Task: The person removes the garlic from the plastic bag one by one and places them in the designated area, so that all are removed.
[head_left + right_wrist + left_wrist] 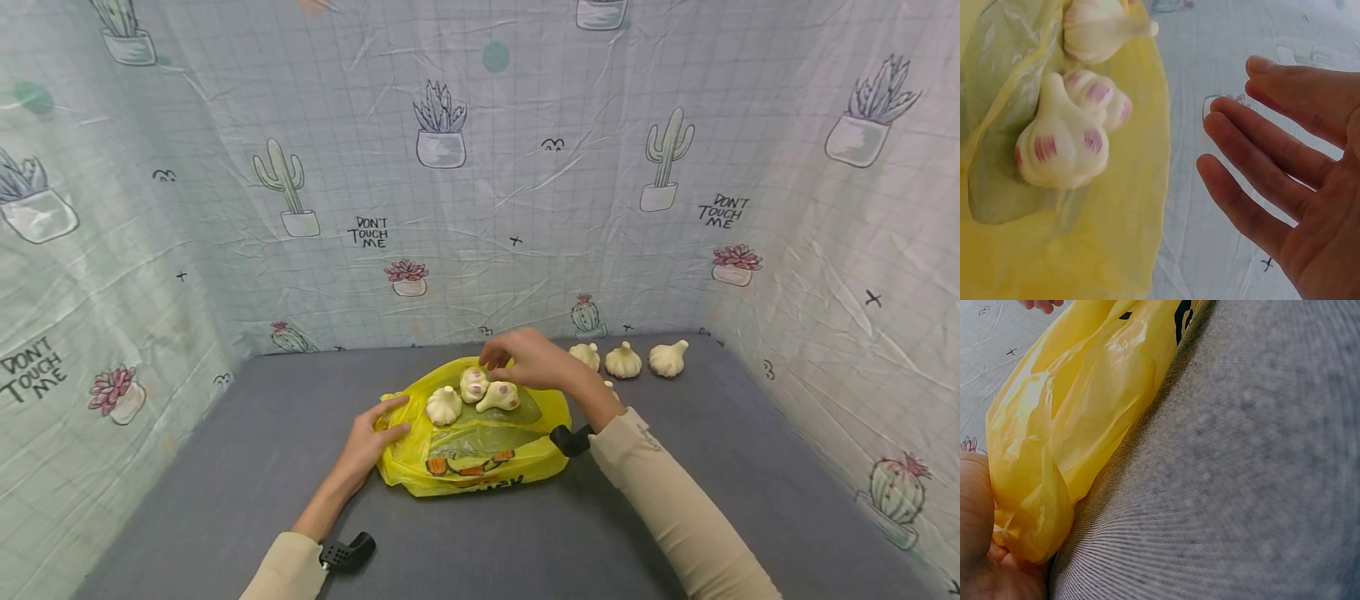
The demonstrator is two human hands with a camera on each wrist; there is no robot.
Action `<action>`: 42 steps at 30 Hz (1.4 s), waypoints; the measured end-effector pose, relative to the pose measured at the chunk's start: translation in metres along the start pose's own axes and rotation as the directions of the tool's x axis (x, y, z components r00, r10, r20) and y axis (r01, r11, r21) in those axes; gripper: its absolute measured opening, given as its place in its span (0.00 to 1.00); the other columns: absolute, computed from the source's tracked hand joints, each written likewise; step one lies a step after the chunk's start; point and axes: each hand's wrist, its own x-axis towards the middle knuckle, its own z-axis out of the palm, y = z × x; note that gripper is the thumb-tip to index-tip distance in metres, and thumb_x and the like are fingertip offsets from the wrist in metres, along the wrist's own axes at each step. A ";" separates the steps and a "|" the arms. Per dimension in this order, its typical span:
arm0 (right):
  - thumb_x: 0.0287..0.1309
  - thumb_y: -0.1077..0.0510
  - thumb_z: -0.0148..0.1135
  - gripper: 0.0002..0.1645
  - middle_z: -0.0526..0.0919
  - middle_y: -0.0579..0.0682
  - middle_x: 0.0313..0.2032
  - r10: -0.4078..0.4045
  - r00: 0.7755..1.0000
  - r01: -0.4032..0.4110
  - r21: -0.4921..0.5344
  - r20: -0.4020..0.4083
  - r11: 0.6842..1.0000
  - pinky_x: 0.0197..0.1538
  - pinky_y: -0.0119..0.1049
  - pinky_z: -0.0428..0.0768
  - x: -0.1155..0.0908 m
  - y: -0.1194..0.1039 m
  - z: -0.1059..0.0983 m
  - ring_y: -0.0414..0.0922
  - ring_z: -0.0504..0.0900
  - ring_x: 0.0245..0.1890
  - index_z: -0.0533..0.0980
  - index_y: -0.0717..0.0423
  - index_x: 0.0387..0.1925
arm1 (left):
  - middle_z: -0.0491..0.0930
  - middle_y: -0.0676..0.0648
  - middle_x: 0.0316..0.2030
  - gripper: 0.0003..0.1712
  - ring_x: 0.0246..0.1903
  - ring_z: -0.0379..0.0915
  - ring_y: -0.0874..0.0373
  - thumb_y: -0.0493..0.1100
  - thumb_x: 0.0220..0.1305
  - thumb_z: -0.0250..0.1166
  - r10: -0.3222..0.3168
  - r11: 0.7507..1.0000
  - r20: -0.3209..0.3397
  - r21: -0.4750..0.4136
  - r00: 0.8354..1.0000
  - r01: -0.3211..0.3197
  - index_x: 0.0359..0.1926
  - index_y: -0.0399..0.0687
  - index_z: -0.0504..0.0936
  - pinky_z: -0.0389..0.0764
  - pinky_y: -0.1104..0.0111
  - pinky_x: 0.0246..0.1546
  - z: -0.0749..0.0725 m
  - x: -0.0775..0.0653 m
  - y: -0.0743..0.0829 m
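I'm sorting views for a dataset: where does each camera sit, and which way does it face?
Head: on the head, facing forward and down at the yellow bag; left hand, right hand and sleeves show.
Left wrist: on that wrist, facing the bag's side and table; part of left hand shows lower left, right fingertips at top.
Right wrist: on that wrist, facing garlic on the bag; right hand shows at right.
Shared: head and right wrist both show garlic.

- "DON'T TOUCH ME" (33, 367) on the patterned cloth (525, 200), at 9 o'clock in the head view; the same words again at 10 and 2 o'clock.
- X-shaped marks (516, 240) on that cloth, among them at 1 and 3 o'clock.
- Black lettering (506, 483) on the yellow bag (408, 458), at 6 o'clock, too creased to read.
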 end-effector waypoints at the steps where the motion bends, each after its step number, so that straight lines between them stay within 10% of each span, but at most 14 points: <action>1: 0.69 0.56 0.66 0.12 0.91 0.50 0.45 0.000 1.000 0.000 0.003 0.006 1.000 0.50 0.39 0.84 0.002 -0.001 0.000 0.44 0.88 0.46 0.84 0.53 0.51 | 0.64 0.41 0.77 0.31 0.79 0.54 0.45 0.41 0.71 0.67 -0.001 1.000 0.000 0.002 1.000 0.001 0.73 0.48 0.74 0.67 0.49 0.72 0.000 0.000 0.000; 42: 0.69 0.60 0.65 0.18 0.89 0.56 0.52 0.037 0.981 -0.043 0.028 0.190 0.999 0.55 0.44 0.84 0.063 -0.008 0.049 0.51 0.87 0.53 0.82 0.59 0.57 | 0.66 0.41 0.76 0.30 0.80 0.52 0.45 0.40 0.70 0.67 0.008 1.000 -0.005 -0.024 1.000 -0.008 0.72 0.46 0.75 0.62 0.48 0.75 0.000 0.001 0.000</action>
